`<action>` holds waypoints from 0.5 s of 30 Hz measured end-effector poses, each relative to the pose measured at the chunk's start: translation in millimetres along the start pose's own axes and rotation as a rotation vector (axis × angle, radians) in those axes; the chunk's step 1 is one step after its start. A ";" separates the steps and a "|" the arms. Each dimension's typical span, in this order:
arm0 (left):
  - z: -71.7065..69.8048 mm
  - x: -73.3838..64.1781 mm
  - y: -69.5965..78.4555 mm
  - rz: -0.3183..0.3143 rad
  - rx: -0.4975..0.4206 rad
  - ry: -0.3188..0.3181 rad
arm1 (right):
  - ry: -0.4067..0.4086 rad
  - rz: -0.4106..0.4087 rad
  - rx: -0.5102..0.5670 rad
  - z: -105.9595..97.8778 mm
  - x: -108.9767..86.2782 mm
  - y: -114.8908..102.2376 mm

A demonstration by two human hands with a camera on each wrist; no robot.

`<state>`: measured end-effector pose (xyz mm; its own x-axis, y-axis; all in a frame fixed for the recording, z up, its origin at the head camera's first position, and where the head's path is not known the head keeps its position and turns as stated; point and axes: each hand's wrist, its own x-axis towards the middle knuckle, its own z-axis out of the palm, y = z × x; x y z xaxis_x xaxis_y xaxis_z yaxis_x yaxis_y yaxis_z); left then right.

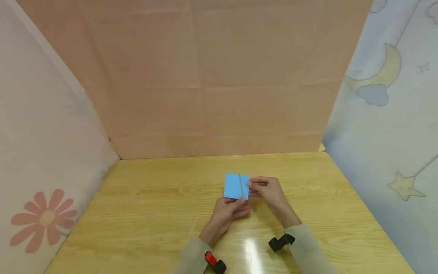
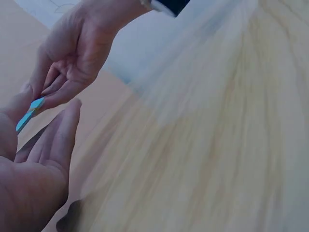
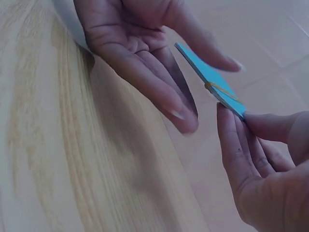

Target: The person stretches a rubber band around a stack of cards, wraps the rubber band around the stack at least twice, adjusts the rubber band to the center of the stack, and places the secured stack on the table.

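A thin blue stack of cards (image 1: 232, 186) is up in front of me between both hands, with a yellowish rubber band (image 1: 241, 185) round it near its right side. My right hand (image 1: 272, 192) pinches the right edge between thumb and fingers. At the near edge is my left hand (image 1: 227, 215), its thumb by the blue face and its fingers stretched out below. The right wrist view shows a gap between the left fingertips (image 3: 181, 123) and the blue stack (image 3: 203, 70). Whether the left thumb touches it cannot be told. Only a sliver of the stack (image 2: 33, 110) shows in the left wrist view.
The hands are over a wood-grain table (image 1: 154, 205). A plain tan sheet (image 1: 205, 76) stands along its back edge. Patterned cloth walls rise at the left (image 1: 44, 133) and right (image 1: 369, 121). Black wrist devices (image 1: 281, 242) are strapped on both sleeves.
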<state>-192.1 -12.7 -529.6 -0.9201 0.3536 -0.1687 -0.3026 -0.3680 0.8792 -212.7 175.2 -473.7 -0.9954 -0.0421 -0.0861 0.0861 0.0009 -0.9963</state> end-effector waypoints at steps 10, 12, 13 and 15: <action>25.5 2.7 -7.9 0.050 -0.050 0.081 | 0.010 0.004 -0.009 -2.9 -2.0 -4.2; 27.0 2.0 -6.9 0.049 -0.044 0.083 | 0.016 0.007 -0.006 -3.5 -2.8 -5.4; 27.6 1.6 -6.3 0.051 -0.041 0.085 | 0.014 0.006 -0.008 -3.8 -3.1 -6.1; 27.5 1.6 -4.8 0.045 -0.040 0.089 | 0.007 0.001 -0.009 -4.2 -3.2 -6.8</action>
<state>-185.2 13.3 -521.8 -0.9509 0.2585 -0.1700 -0.2686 -0.4168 0.8684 -210.3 179.5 -466.6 -0.9955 -0.0356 -0.0875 0.0872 0.0096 -0.9961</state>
